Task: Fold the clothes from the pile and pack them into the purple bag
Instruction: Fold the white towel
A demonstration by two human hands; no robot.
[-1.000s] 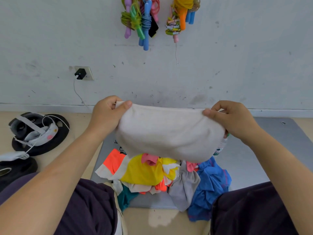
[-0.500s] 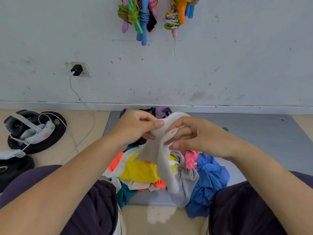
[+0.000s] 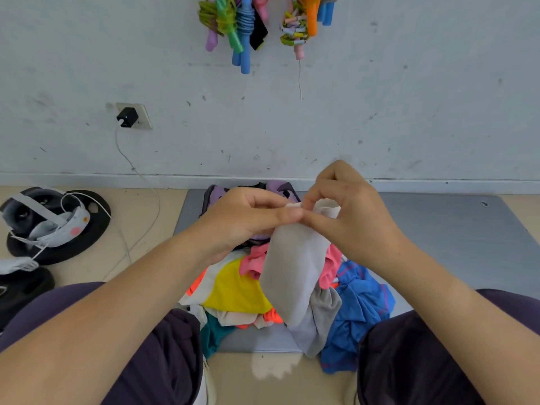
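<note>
Dark purple shorts [image 3: 163,355] over both knees at the bottom edge. Between the knees, the clothes pile [image 3: 242,290] lies on a grey mat [image 3: 455,238]: yellow, orange, pink, teal, grey and a blue garment [image 3: 362,311] on the right. No readable print or label on any piece.

Above the pile, both hands meet at the top of a white garment [image 3: 295,273], folded narrow and hanging down over the pile. Left hand [image 3: 245,220]: thumb and fingers pinch its upper edge. Right hand [image 3: 350,211]: fingers curled, pinching the same edge just beside the left fingertips.

Behind the hands, the purple bag [image 3: 217,194] sits on the mat near the wall, mostly hidden.

Far: a black charger [image 3: 127,117] in a wall socket, and coloured jump ropes [image 3: 239,21] hanging on the wall.
</note>
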